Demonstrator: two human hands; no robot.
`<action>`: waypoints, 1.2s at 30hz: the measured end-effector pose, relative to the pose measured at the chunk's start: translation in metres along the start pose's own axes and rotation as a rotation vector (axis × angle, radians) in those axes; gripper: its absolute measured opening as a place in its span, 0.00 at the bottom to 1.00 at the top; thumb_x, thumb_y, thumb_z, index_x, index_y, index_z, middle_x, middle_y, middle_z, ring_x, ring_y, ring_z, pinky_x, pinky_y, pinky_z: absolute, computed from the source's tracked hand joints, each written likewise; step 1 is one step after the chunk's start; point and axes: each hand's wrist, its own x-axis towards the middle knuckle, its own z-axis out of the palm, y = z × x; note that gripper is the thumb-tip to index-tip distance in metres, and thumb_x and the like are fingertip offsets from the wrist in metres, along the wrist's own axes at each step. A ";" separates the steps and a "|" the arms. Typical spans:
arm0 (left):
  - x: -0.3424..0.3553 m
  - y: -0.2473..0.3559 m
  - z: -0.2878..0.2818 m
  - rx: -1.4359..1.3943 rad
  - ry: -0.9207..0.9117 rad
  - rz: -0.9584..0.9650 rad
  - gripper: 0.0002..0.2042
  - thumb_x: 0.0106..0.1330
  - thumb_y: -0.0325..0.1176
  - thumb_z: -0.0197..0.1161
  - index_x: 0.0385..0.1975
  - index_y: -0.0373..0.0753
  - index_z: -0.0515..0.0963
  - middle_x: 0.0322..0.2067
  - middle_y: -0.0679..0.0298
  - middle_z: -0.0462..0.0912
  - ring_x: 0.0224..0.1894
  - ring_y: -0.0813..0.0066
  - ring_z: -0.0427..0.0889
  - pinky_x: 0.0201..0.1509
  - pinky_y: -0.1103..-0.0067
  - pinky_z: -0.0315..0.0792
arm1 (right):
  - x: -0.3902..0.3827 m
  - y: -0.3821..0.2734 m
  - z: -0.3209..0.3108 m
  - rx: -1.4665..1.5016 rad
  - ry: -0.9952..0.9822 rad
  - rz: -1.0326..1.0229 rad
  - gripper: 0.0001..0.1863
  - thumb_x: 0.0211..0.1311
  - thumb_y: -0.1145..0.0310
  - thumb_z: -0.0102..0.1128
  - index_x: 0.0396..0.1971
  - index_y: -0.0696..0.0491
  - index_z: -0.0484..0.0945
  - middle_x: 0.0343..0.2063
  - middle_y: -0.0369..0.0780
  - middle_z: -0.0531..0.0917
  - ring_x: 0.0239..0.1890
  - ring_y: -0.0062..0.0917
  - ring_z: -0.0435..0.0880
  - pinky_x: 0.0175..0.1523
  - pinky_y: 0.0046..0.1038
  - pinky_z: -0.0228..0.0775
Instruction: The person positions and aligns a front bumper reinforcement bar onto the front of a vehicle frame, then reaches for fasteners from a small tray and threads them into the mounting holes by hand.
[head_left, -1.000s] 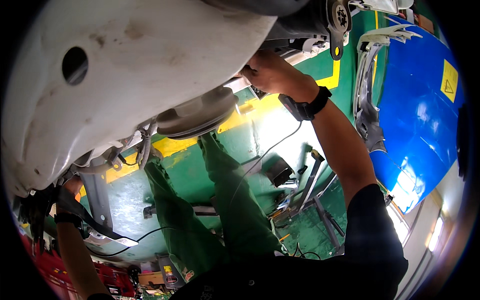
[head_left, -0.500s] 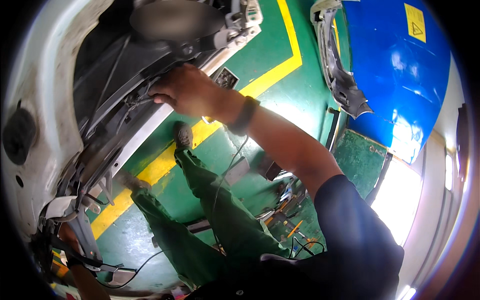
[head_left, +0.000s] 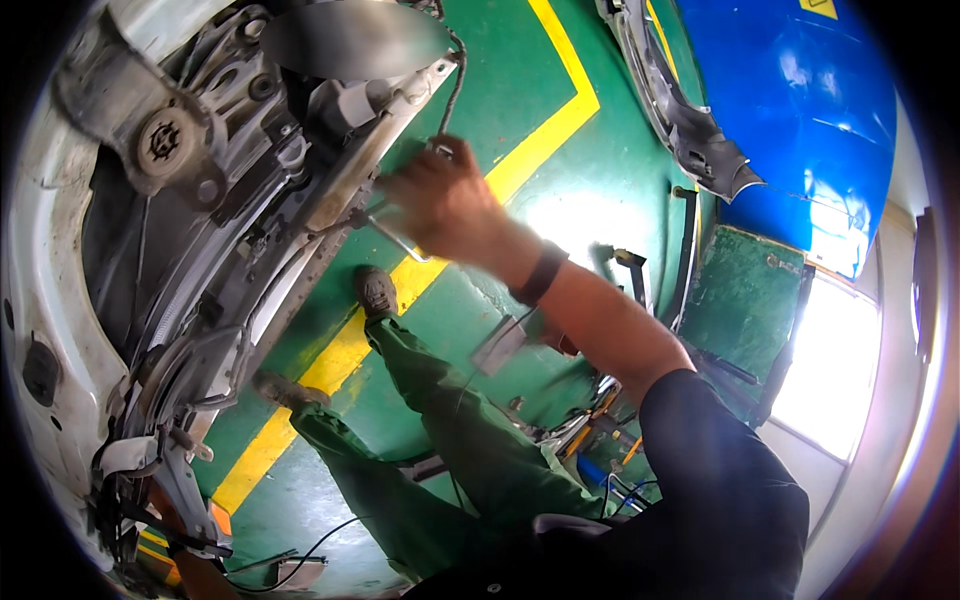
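Beside the front edge of a car body with its inner parts bared, my right hand (head_left: 450,205) is raised, its fingers curled and smeared by motion. A bent metal rod (head_left: 400,240) juts out below it, and a dark cable (head_left: 455,90) hangs down toward its fingers. Whether this hand holds anything cannot be told. My left hand (head_left: 165,508) is at the lower left, mostly hidden behind a grey metal bracket (head_left: 180,480) at the car's corner; its fingers do not show. Between the two runs the car's pale front crossmember (head_left: 285,300).
My feet stand on a green floor with a yellow line (head_left: 330,365). At the right lie a blue panel (head_left: 800,110) and a dark curved trim piece (head_left: 690,135). Tools (head_left: 600,430) and cables lie by my legs. A grey block (head_left: 498,345) sits on the floor.
My right hand has moved off the crossmember, to the right and slightly down. The view has shifted, so more of the engine bay shows. My left hand stays by the bracket.
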 end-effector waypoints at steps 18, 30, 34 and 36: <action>-0.006 0.027 -0.013 0.055 -0.015 -0.047 0.21 0.65 0.37 0.60 0.56 0.35 0.73 0.51 0.51 0.80 0.51 0.62 0.81 0.55 0.69 0.73 | -0.004 0.002 -0.003 0.152 0.352 -0.072 0.13 0.42 0.68 0.61 0.32 0.52 0.80 0.34 0.36 0.79 0.46 0.33 0.76 0.58 0.39 0.68; 0.001 0.055 -0.021 0.083 -0.018 -0.057 0.21 0.66 0.37 0.60 0.56 0.34 0.73 0.51 0.51 0.80 0.51 0.62 0.81 0.55 0.69 0.72 | 0.001 -0.043 0.022 0.291 0.322 0.256 0.10 0.46 0.68 0.58 0.31 0.54 0.78 0.36 0.40 0.79 0.51 0.36 0.73 0.61 0.38 0.63; -0.002 0.060 -0.022 0.085 -0.006 -0.057 0.21 0.66 0.37 0.59 0.56 0.34 0.73 0.51 0.51 0.80 0.51 0.62 0.80 0.56 0.69 0.72 | -0.015 -0.012 0.012 0.228 0.408 0.391 0.11 0.47 0.69 0.60 0.32 0.55 0.79 0.40 0.41 0.79 0.54 0.37 0.72 0.62 0.42 0.62; -0.007 0.060 -0.023 0.091 0.003 -0.066 0.21 0.66 0.37 0.59 0.56 0.34 0.73 0.51 0.51 0.80 0.51 0.62 0.80 0.56 0.69 0.72 | -0.021 -0.006 0.005 0.230 0.413 0.426 0.10 0.50 0.69 0.60 0.33 0.54 0.79 0.46 0.42 0.78 0.57 0.39 0.71 0.62 0.43 0.61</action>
